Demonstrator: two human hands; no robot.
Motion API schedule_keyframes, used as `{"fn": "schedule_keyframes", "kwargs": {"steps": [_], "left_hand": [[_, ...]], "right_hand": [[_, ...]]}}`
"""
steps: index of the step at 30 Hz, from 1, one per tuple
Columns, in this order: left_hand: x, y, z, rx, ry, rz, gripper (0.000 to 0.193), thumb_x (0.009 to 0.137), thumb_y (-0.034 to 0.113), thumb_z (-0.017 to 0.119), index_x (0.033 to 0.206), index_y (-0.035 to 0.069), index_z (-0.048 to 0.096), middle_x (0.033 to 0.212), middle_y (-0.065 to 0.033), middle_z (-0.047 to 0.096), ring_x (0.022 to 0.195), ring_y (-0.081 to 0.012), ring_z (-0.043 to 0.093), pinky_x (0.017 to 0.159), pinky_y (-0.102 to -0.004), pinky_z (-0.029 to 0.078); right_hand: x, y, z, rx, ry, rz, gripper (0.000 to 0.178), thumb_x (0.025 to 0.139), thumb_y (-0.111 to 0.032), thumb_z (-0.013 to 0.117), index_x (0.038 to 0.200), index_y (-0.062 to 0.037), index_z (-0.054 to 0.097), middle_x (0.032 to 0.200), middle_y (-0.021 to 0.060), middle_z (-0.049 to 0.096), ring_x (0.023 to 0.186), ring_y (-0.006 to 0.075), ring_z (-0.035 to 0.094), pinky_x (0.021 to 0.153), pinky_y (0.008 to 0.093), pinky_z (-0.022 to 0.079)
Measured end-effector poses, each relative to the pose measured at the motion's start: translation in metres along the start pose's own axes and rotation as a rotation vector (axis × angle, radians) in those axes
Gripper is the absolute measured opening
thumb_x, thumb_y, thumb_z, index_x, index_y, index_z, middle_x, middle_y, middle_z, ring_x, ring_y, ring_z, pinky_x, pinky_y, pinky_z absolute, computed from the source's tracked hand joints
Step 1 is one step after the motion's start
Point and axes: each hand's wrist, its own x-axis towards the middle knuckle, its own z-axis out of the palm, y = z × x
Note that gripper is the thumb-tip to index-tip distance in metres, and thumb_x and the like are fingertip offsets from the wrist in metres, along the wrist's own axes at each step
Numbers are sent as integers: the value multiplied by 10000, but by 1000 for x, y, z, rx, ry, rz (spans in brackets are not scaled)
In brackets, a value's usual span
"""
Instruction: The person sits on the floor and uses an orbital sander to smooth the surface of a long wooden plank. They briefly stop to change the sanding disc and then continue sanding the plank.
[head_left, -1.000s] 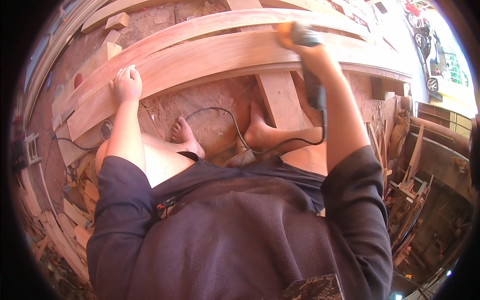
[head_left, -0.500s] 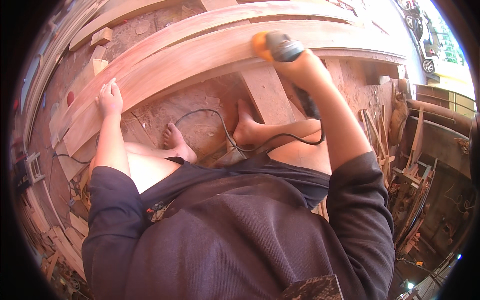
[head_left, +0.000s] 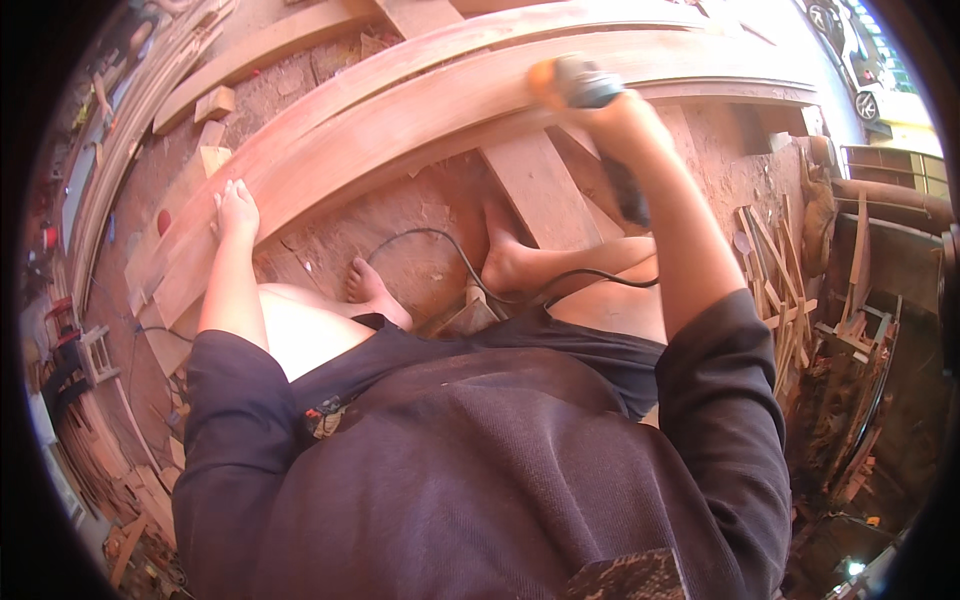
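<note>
A long, slightly curved wooden plank [head_left: 420,120] stretches across in front of me. On its near left part lies my left hand [head_left: 237,208], fingers stretched along the wood. My right hand [head_left: 622,122] is wrapped round a corded power sander [head_left: 585,82], orange and grey, its head at the plank's face right of the middle. Motion smears the sander's front, and my forearm partly hides its dark rear body. A black cord [head_left: 455,250] loops over my leg. Just beyond lies a second curved plank [head_left: 470,38], close alongside the first.
A wide board [head_left: 540,185] lies crosswise under the planks by my bare foot [head_left: 510,265]. Wood offcuts [head_left: 785,270] lean at the right, beside a dark pit-like area. Long strips [head_left: 125,130] run along the left. A small wood block [head_left: 214,104] sits beyond the planks.
The sander has shifted a little to the right along the plank with my right hand. My left hand stays on the wood. The whole view has moved slightly.
</note>
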Motion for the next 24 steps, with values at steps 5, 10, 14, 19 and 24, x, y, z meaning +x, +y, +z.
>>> {"fn": "schedule_keyframes", "kwargs": {"steps": [5,10,14,19,24], "left_hand": [[-12,6,-52,140,-15,-89,644,1084,501,408,1644,191,337,1680,-88,379,1557,-340,323,1250,-585,250],[-73,33,-167,-135,-244,220,629,1059,467,534,1545,70,481,1458,-241,600,1365,-411,568,1154,-422,425],[-87,27,-217,-315,-101,413,578,1053,450,555,1436,21,604,1386,-251,650,1340,-362,604,1121,-421,451],[-91,67,-180,-365,89,360,578,1020,434,589,1434,31,607,1370,-256,659,1303,-380,625,1104,-432,473],[14,17,-88,-373,136,329,658,970,478,652,1469,57,576,1445,-243,608,1369,-399,565,1161,-460,431]], "right_hand": [[-52,-87,12,177,-68,-214,625,725,-546,804,1095,-45,768,1035,184,777,1000,320,756,899,413,576],[-99,-120,-4,898,67,-461,547,734,-456,831,1055,-18,764,944,165,771,905,285,744,848,398,567],[-141,-133,-25,1193,134,-530,481,757,-382,846,1058,-16,764,929,130,768,873,228,727,822,379,563],[-184,-113,-48,1157,255,-409,465,766,-397,858,1024,-20,777,912,117,762,841,187,708,788,350,560],[-221,-125,-61,1185,281,-415,478,766,-409,853,1042,-26,788,918,100,751,819,179,683,778,349,547]]}}
